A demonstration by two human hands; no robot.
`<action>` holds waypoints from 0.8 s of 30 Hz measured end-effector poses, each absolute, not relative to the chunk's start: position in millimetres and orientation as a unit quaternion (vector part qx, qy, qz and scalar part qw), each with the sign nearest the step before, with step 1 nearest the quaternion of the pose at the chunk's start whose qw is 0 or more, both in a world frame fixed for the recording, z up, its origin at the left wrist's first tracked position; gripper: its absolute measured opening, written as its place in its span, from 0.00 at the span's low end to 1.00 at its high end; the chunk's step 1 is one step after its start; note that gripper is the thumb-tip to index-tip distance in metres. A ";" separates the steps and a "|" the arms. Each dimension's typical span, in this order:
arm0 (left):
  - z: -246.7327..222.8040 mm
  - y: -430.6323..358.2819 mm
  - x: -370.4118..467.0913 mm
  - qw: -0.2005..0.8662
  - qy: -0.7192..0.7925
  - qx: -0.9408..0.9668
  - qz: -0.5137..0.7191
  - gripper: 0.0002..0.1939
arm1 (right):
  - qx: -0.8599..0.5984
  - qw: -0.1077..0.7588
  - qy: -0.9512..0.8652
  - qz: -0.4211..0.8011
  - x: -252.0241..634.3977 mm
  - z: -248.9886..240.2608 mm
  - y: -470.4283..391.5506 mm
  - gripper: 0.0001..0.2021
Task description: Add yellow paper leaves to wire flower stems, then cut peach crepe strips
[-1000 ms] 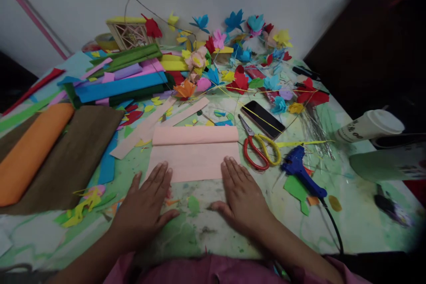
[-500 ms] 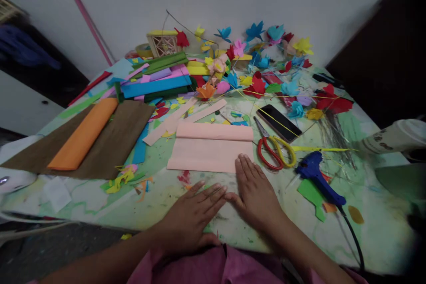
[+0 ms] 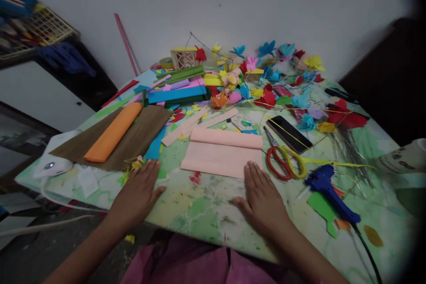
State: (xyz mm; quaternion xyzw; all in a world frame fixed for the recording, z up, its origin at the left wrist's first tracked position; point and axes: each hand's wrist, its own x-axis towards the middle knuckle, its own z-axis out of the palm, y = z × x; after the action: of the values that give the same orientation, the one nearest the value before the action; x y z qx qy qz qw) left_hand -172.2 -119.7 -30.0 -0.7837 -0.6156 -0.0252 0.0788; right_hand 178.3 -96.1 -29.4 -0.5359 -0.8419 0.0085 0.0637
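Observation:
A sheet of pale pink crepe paper (image 3: 219,157), its far edge rolled or folded over, lies in front of me. My right hand (image 3: 264,193) rests flat, fingertips on the sheet's near right corner, thumb spread aside. Out to the left, my left hand (image 3: 138,191) is palm down with fingers stretched, near some yellow and pink scraps (image 3: 135,164); nothing is in it. Scissors (image 3: 284,159) with one red and one yellow handle lie right of the sheet. Beyond them is a dark phone (image 3: 289,134). A blue glue gun (image 3: 333,197) sits farther right.
Colourful paper flowers (image 3: 268,97) and wires spread across the back. Paper rolls (image 3: 176,94) are piled at back left. An orange roll (image 3: 113,133) lies on brown paper (image 3: 149,137). At the right edge stands a paper cup (image 3: 404,157); a white device (image 3: 55,162) is at left.
My left hand has moved left, away from beside my right hand, toward the scraps. My right hand stays at the pink sheet's corner. The camera view has shifted left.

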 end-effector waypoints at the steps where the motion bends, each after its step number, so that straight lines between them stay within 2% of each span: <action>1: -27.2 -116.3 -167.8 0.087 -0.618 -0.781 -0.027 0.32 | -0.536 0.065 -0.842 0.008 178.0 -29.3 -96.2 0.40; 5: -17.9 -103.6 -113.5 0.078 -0.540 -0.837 -0.037 0.33 | -0.536 0.070 -0.841 0.013 178.0 -28.2 -97.0 0.41; 8: -15.9 -97.5 -64.2 0.028 -0.461 -0.887 -0.022 0.34 | -0.543 0.067 -0.837 0.018 179.9 -27.4 -97.6 0.42; 11: -17.2 -95.0 -37.1 -0.015 -0.447 -0.894 -0.015 0.35 | -0.552 0.061 -0.831 0.027 179.6 -26.7 -99.0 0.42; 15: -19.1 -94.9 -34.1 -0.048 -0.459 -0.887 -0.003 0.34 | -0.550 0.071 -0.831 0.052 161.6 -18.7 -100.5 0.43; 18: -20.1 -94.3 -37.1 -0.057 -0.457 -0.888 0.024 0.32 | -0.473 0.096 -0.870 0.106 141.5 -7.8 -98.4 0.41; 24: -29.4 -90.5 -47.2 -0.002 -0.449 -0.893 0.001 0.31 | -0.483 0.096 -0.857 0.154 156.0 -7.0 -94.5 0.40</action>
State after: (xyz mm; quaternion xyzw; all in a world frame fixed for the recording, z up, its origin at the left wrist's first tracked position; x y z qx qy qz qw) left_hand -47.2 -90.5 -29.4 -0.8934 -0.4493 0.0011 -0.0018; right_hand 156.0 -94.5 -7.0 -0.4825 -0.8569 0.1540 0.0961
